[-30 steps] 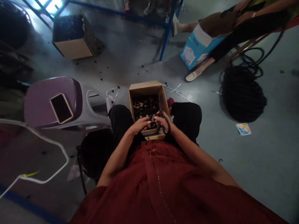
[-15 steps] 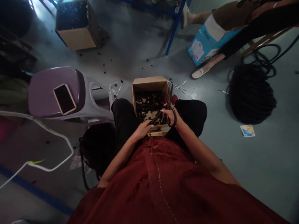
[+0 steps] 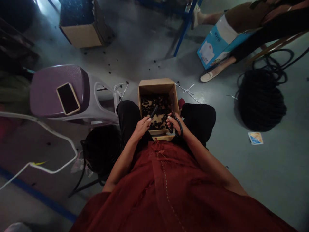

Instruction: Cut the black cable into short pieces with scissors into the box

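My left hand [image 3: 143, 126] is closed on a black cord [image 3: 154, 111], whose free end sticks up over the cardboard box [image 3: 156, 82]. To its right, my right hand [image 3: 175, 124] grips black-handled scissors [image 3: 179, 126]; their blades are hard to make out against the dark inside of the box. The two hands are apart, above the near part of the box. Many small black pieces [image 3: 154, 104] lie scattered on the box's bottom. The box stands between my knees.
A purple stool [image 3: 48, 93] with a phone [image 3: 68, 99] is at left, a black coil [image 3: 103, 151] below it. A box of dark pieces [image 3: 83, 35] stands far left. At right are a black cord bundle [image 3: 262, 100], a blue-white carton [image 3: 214, 45] and another person's leg [image 3: 225, 62].
My left hand has moved left, drawing the cord away from my right hand, and the cord's end now points up. The scissors' blades, upright before, no longer show clearly.
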The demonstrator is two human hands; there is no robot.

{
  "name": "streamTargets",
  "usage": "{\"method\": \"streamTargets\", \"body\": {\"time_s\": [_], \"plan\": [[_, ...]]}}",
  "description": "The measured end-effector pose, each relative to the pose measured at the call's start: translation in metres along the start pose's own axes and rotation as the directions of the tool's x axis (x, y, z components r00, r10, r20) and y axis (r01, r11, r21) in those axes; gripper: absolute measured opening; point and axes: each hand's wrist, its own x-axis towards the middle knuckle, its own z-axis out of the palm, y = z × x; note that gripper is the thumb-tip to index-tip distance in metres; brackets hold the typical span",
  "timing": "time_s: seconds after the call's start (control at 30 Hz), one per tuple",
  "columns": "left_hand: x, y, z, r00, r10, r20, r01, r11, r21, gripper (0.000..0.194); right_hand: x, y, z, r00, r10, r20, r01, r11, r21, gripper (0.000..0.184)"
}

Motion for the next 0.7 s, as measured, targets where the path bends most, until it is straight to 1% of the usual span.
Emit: {"method": "streamTargets", "body": {"time_s": [0.13, 0.2, 0.27, 0.33, 0.4, 0.47, 0.57, 0.7], "plan": [[0.004, 0.000, -0.010, 0.997, 0.002, 0.074, 0.008, 0.990, -0.140, 0.041, -0.031, 0.000, -0.002, 0.986, 0.093, 0.139, -0.074, 0.989, -0.130, 0.041], [0.005, -0.002, -0.011, 0.995, -0.002, 0.095, 0.019, 0.984, -0.178, 0.043, -0.044, 0.001, -0.005, 0.977, 0.128, 0.172, -0.086, 0.969, -0.232, 0.039], [0.006, -0.003, -0.011, 0.993, -0.007, 0.121, 0.031, 0.980, -0.196, 0.043, -0.054, 0.000, -0.009, 0.973, 0.143, 0.179, -0.066, 0.924, -0.377, 0.037], [0.006, -0.003, -0.011, 0.987, -0.022, 0.158, 0.053, 0.979, -0.196, 0.043, -0.060, -0.003, -0.011, 0.972, 0.136, 0.190, -0.017, 0.852, -0.523, 0.036], [0.007, -0.003, -0.012, 0.981, -0.041, 0.188, 0.078, 0.978, -0.195, 0.043, -0.062, -0.005, -0.013, 0.970, 0.136, 0.200, 0.015, 0.794, -0.608, 0.037], [0.007, -0.002, -0.013, 0.977, -0.052, 0.205, 0.094, 0.976, -0.197, 0.043, -0.061, -0.008, -0.013, 0.969, 0.134, 0.210, 0.031, 0.770, -0.637, 0.038], [0.008, -0.003, -0.015, 0.973, -0.047, 0.226, 0.093, 0.976, -0.199, 0.043, -0.059, -0.010, -0.013, 0.966, 0.140, 0.217, 0.036, 0.759, -0.650, 0.038], [0.007, -0.003, -0.015, 0.972, -0.026, 0.235, 0.076, 0.975, -0.207, 0.043, -0.058, -0.007, -0.016, 0.960, 0.161, 0.228, 0.011, 0.795, -0.606, 0.040]]}}
